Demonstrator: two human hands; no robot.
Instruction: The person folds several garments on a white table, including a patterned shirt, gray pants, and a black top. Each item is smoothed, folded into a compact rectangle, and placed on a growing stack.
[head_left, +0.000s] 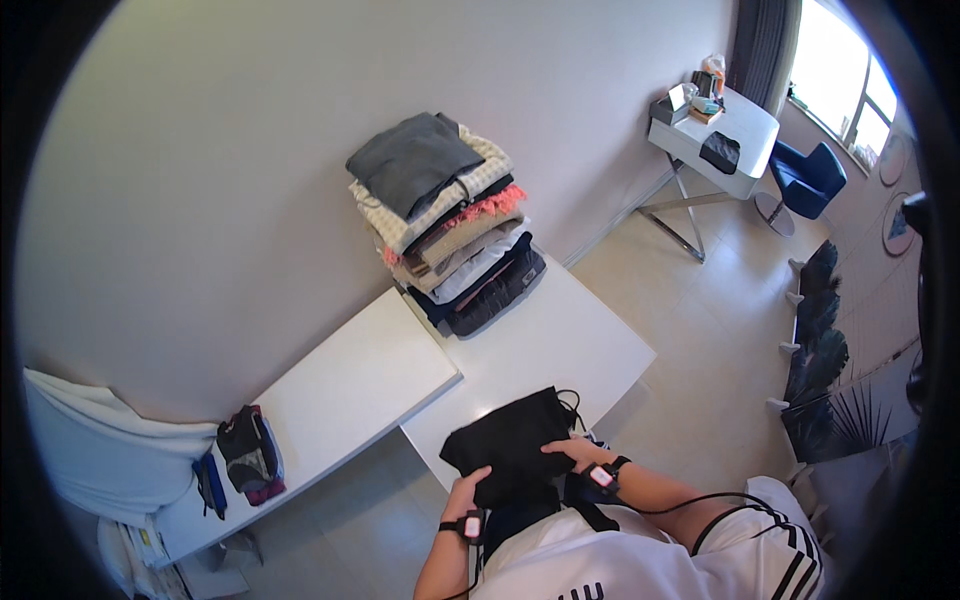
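A folded black garment with a dark drawstring loop at its far right corner is held between my two hands, close to my body, over the near edge of a white table. My left hand grips its near left side, thumb on top. My right hand has hold of its right side, also with the thumb above; the fingers beneath are hidden. Farther off on the table, against the wall, rises a tall stack of folded clothes, topped by a dark grey folded garment.
A raised white bench runs left from the table, bearing small folded garments and a pale blanket. Back right stand a white desk with assorted items and a blue chair. Decorated panels line the right side.
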